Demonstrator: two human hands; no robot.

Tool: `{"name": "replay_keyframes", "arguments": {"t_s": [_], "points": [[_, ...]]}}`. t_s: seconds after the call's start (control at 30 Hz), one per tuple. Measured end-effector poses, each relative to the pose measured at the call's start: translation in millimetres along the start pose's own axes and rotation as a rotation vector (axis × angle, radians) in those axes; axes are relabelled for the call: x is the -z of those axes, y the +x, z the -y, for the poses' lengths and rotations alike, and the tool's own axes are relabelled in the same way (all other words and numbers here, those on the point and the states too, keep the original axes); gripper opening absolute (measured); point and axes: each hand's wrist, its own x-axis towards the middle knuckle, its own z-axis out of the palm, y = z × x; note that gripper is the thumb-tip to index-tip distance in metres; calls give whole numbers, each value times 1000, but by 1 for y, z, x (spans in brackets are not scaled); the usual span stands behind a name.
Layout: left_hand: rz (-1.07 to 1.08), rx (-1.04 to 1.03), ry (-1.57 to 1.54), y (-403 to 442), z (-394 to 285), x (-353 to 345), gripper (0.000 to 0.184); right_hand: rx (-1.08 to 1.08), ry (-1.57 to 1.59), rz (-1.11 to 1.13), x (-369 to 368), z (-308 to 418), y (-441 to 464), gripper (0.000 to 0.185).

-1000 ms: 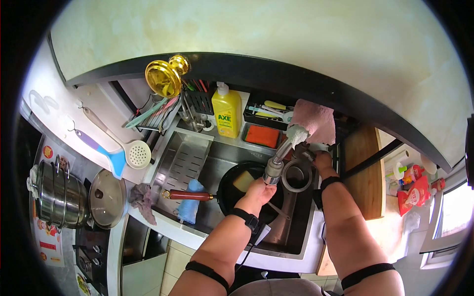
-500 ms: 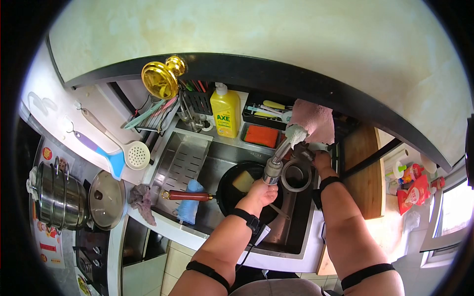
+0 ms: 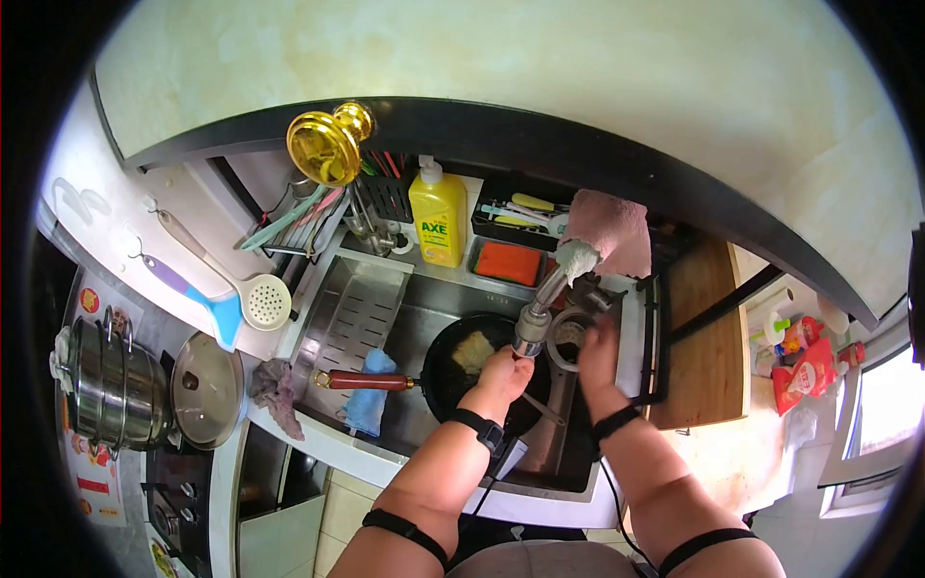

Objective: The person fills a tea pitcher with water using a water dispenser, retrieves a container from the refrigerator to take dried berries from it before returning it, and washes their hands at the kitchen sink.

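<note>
My left hand point(image 3: 505, 374) is closed around the silver faucet head point(image 3: 531, 332), above a black frying pan point(image 3: 445, 354) in the sink. A yellowish sponge-like piece point(image 3: 472, 354) lies in the pan, whose red-brown handle point(image 3: 366, 380) points left. My right hand point(image 3: 599, 354) is blurred beside the round metal strainer point(image 3: 568, 339) at the sink's right; its fingers are too smeared to read. The faucet lever point(image 3: 595, 292) stands behind it, untouched. A pink cloth point(image 3: 609, 231) hangs over the faucet's upper part.
A yellow detergent bottle point(image 3: 438, 217) and an orange sponge point(image 3: 509, 262) stand behind the sink point(image 3: 434, 297). A blue cloth point(image 3: 366, 395) lies on the left drain tray point(image 3: 352, 308). Steamer pot point(image 3: 116, 385) and glass lid point(image 3: 207, 390) are far left; a wooden board point(image 3: 708, 337) is right.
My right hand has left the faucet lever and moved toward me and left, near the strainer. The piece in the pan looks wetter and browner. My left hand has barely moved.
</note>
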Motion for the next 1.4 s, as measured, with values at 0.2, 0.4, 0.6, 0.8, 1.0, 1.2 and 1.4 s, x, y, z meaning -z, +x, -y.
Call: {"name": "replay_keyframes", "arguments": {"t_s": [0.2, 0.4, 0.6, 0.8, 1.0, 1.2, 1.4], "points": [[-170, -46, 343, -8, 11, -3, 19, 282, -60, 539, -19, 69, -50, 44], [-86, -168, 319, -30, 26, -29, 27, 252, -411, 719, -42, 62, -28, 53], [-80, -171, 256, -34, 29, -29, 43, 327, -359, 567, -45, 56, -39, 45], [-81, -66, 246, -27, 26, -18, 55, 156, -245, 746, -43, 46, -50, 56], [13, 62, 292, -19, 15, -7, 58, 169, -237, 693, -35, 68, -69, 37], [7, -127, 292, -29, 26, -23, 53, 102, -219, 634, -64, 27, -52, 49], [-57, -233, 319, -31, 34, -32, 48, 289, -427, 604, -48, 67, -30, 42]]}}
